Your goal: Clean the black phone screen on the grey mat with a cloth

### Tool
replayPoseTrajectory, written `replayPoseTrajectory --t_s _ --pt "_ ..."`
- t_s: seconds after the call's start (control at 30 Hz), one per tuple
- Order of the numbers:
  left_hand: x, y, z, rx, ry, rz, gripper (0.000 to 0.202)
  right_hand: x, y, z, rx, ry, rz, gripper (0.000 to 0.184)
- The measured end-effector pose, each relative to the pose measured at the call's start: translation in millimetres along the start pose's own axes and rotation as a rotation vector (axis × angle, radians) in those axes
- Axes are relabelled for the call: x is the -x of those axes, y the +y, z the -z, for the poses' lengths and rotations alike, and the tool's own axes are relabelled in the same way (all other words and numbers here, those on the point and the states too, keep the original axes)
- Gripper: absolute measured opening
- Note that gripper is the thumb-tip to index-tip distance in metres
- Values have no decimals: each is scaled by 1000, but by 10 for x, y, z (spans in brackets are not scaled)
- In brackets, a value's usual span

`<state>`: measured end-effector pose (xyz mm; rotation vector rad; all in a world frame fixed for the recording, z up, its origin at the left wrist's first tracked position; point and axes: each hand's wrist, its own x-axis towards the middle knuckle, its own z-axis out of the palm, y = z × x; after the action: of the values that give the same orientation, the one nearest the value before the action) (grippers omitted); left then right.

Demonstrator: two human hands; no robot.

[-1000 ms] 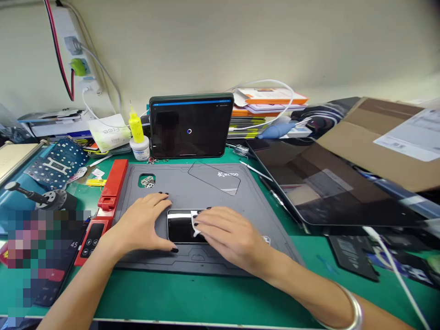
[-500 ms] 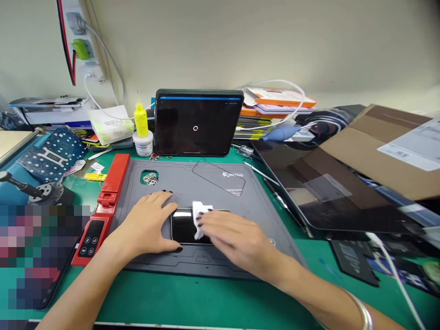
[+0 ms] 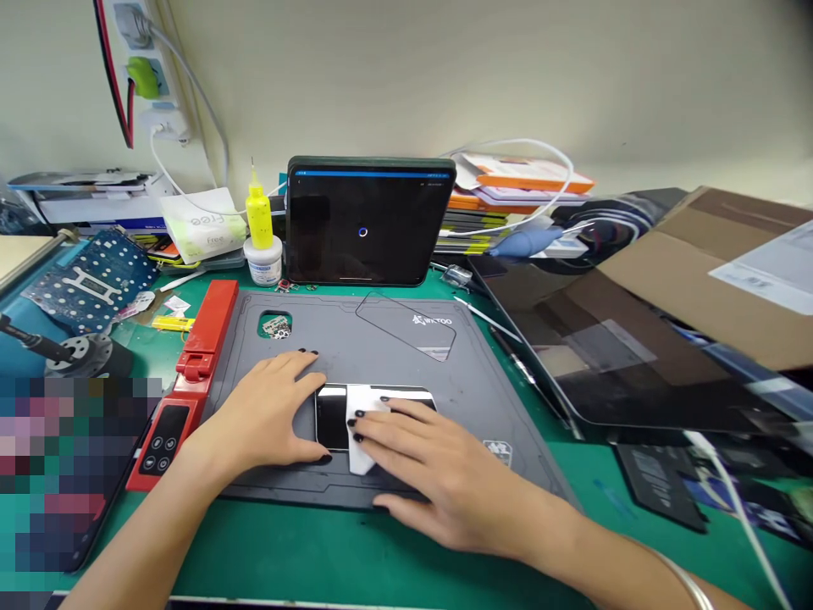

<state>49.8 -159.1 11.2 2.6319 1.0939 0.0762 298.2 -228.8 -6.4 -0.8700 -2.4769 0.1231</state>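
A smartphone [image 3: 332, 418] with a dark, glossy screen lies flat and sideways on the grey work mat [image 3: 318, 335]. At its left end is my left hand [image 3: 270, 411], the thumb at the near corner and the index finger at the far corner, steadying it; the other fingers rest on the mat. My right hand [image 3: 438, 466] presses a white wipe [image 3: 363, 453] onto the screen under its fingertips, with the thumb apart over the mat's near edge. The wipe lies across the phone and hangs past its near side. My right hand covers the phone's near right part.
A clear screen protector sheet [image 3: 406, 326] lies behind the phone. Left is a red device with buttons [image 3: 207, 339]; a tablet [image 3: 368, 229] stands behind. A yellow needle bottle [image 3: 259, 216] sits on a white jar [image 3: 263, 263]. A large dark panel [image 3: 572, 373] and cardboard box [image 3: 711, 263] crowd the right.
The bunched wipe is now spread flatter across the screen and reaches nearer me. My right hand has flattened, its thumb now apart. My left hand keeps its place at the phone.
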Motion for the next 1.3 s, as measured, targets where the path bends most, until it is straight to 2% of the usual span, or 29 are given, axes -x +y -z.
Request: replayPoseTrajectory --t_s 0.17,0.33,0.47,0.6,0.73,0.83,0.97,1.0,1.1,1.13,1.23,1.3 --pt "-11 5 19 10 -8 16 74 25 19 55 98 66 -88 16" --pt "-22 21 46 -30 -64 37 79 62 -2 74 24 -16 -10 26" --pt "-28 22 60 -58 -74 42 80 117 24 110 94 28 -104 19" --pt "-28 19 68 -51 -71 39 78 149 51 142 79 -34 -53 32" --pt "-13 7 72 -64 -66 46 77 156 43 155 84 5 -103 21" --pt "2 -9 72 -78 -71 36 77 145 19 160 54 -40 -47 34" --pt "12 -36 56 -69 -45 19 76 126 -6 178 141 -5 -176 21" --pt "12 -44 49 -64 -35 13 75 123 -11 182 136 -25 -163 23" --pt "10 -59 30 -56 -21 5 74 125 -15 189 123 -109 -70 47" --pt "9 -60 27 -57 -23 8 74 132 -11 194 146 -109 -85 46" --pt "7 -46 40 -67 -41 23 75 172 12 223 197 -49 -189 27" --pt "3 -23 62 -78 -65 32 76 199 29 240 150 -68 -166 27"
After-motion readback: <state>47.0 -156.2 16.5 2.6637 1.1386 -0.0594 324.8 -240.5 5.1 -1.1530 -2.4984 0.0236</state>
